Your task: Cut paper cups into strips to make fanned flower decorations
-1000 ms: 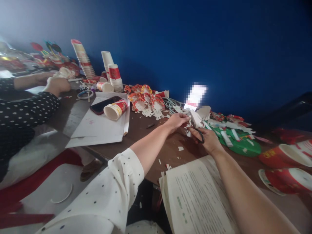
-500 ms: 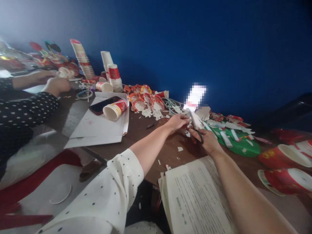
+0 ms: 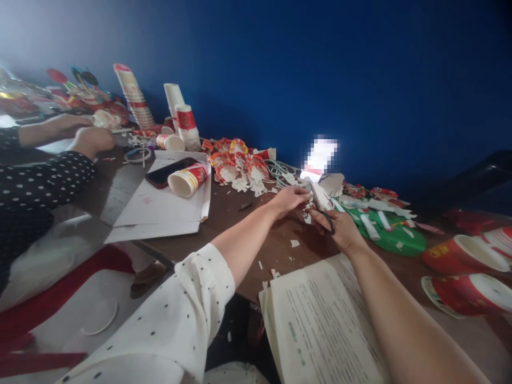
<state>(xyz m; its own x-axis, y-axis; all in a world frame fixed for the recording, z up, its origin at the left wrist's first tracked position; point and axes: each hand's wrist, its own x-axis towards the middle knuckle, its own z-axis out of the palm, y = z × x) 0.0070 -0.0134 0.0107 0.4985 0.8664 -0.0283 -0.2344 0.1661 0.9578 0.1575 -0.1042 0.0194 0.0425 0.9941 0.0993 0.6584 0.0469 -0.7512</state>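
My right hand point(image 3: 343, 230) is wrapped around scissors with dark handles point(image 3: 330, 223), their blades angled up and away from me. Beside the blades, my left hand point(image 3: 291, 200) is closed in a pinch on a small white paper piece point(image 3: 310, 196), mostly hidden by the fingers. White scraps point(image 3: 295, 244) are scattered on the dark table below my hands. Just past the blades stands a lit phone point(image 3: 312, 174), its screen blurred out. Left of it is a heap of red and white cut paper-cup pieces point(image 3: 240, 168).
A green sheet point(image 3: 408, 241) with paper strips and red paper cups point(image 3: 466, 293) are at right. A printed booklet point(image 3: 320, 320) overlaps the front edge. At left are a white box lid point(image 3: 160, 210) bearing a phone and cup, stacked cups point(image 3: 138, 101), and another person's hands point(image 3: 94, 140).
Almost nothing differs. The whole view has shifted very slightly; both my hands keep their grip in the same place.
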